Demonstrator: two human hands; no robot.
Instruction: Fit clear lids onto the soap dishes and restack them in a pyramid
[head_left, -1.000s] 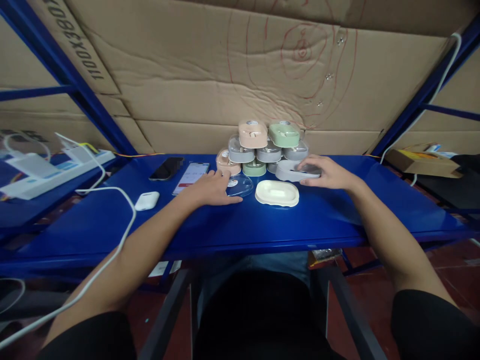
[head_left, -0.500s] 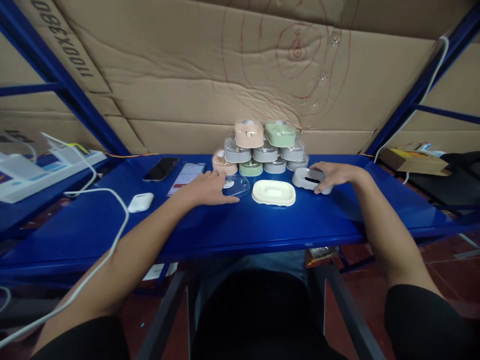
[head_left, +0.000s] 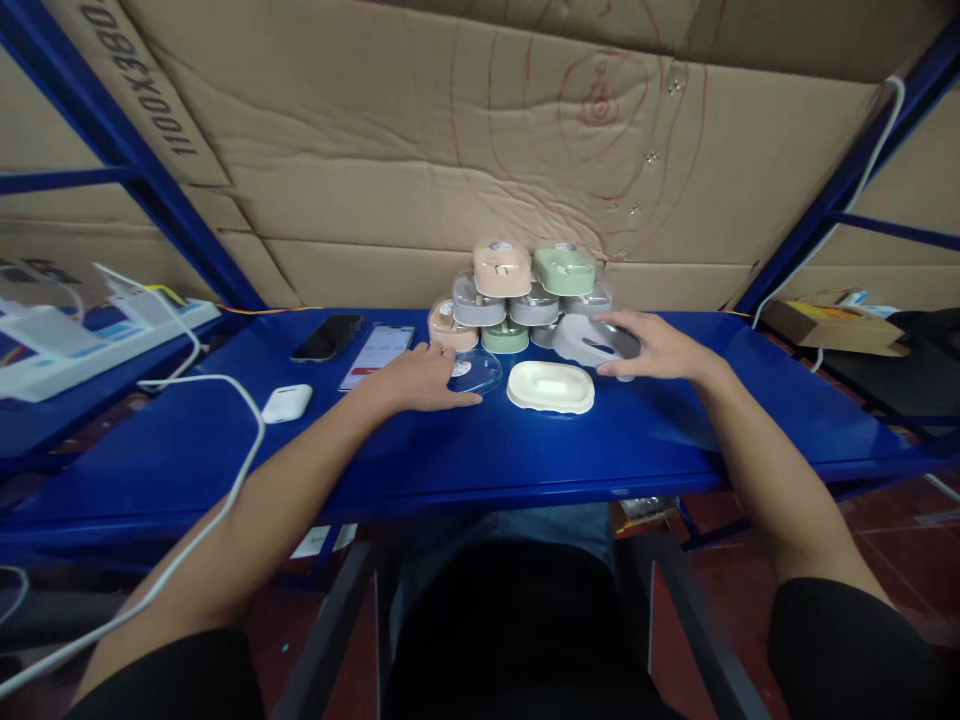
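My right hand [head_left: 651, 345] grips a grey oval case shell [head_left: 581, 338] with a dark slot by its right end. The shell is tilted and held at the front right of the stacked cases. Between my hands lies a cream oval tray [head_left: 551, 386] with a raised middle, flat on the table. My left hand [head_left: 427, 378] rests on the tabletop, its thumb and fingers around the left end of a clear plastic lid [head_left: 480, 372] bearing a round white label. Behind, peach case [head_left: 501, 270], green case [head_left: 564, 270] and several grey ones with clear covers form a stack.
Left of my left hand lie a lit phone [head_left: 379, 350], a dark phone [head_left: 328, 338] and a white earbud case [head_left: 287, 403]. A white cable [head_left: 251, 455] crosses my left forearm. Cardboard [head_left: 375, 130] walls the back of the blue table [head_left: 450, 455].
My right hand has lifted and tilted the grey shell, moving it left toward the stack and the cream tray. My left hand stays at the clear lid. The whole view has shifted slightly.
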